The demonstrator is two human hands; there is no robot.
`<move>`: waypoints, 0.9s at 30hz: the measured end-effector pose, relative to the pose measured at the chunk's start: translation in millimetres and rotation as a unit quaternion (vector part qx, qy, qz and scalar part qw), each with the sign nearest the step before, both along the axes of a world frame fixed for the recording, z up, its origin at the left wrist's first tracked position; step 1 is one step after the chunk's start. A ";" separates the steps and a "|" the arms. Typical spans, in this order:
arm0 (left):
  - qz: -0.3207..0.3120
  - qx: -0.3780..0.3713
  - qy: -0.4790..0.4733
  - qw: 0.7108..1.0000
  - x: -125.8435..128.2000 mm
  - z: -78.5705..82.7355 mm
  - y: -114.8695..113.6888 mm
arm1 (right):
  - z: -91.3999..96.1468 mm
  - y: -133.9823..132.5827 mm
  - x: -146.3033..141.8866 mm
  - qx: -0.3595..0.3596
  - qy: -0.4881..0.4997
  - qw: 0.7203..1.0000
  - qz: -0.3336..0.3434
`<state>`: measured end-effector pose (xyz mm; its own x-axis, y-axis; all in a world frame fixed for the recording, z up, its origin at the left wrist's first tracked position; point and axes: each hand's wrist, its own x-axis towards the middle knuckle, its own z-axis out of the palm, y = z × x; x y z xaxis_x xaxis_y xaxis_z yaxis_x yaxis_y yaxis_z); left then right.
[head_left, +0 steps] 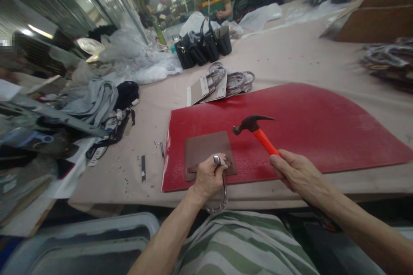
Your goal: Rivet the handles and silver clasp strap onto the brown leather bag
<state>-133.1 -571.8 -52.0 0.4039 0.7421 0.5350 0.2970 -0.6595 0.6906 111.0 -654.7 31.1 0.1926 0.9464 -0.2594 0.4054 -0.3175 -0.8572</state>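
Note:
My right hand (pixel 298 172) is closed around the orange handle of a claw hammer (pixel 256 131), whose dark head hangs above the red cutting mat (pixel 306 129). My left hand (pixel 209 176) is closed on a metal punch (pixel 218 160) standing upright on a brown leather piece (pixel 206 148) at the mat's near left corner. A strap loop (pixel 222 200) hangs from under that hand over the table edge. The hammer head is a short way up and right of the punch, not touching it.
Behind the mat lie cards and coiled straps (pixel 222 84), then several black handbags (pixel 203 47). A person in a striped shirt (pixel 214 2) works at the far end. Clutter of fabric and plastic fills the left; small tools (pixel 143 167) lie left of the mat. Cardboard box (pixel 374 19) at right.

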 end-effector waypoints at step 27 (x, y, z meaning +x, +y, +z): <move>-0.002 -0.032 0.026 0.999 10.0 4.6 -0.2 | 68.9 -33.5 -3.7 0.216 -0.310 0.922 0.091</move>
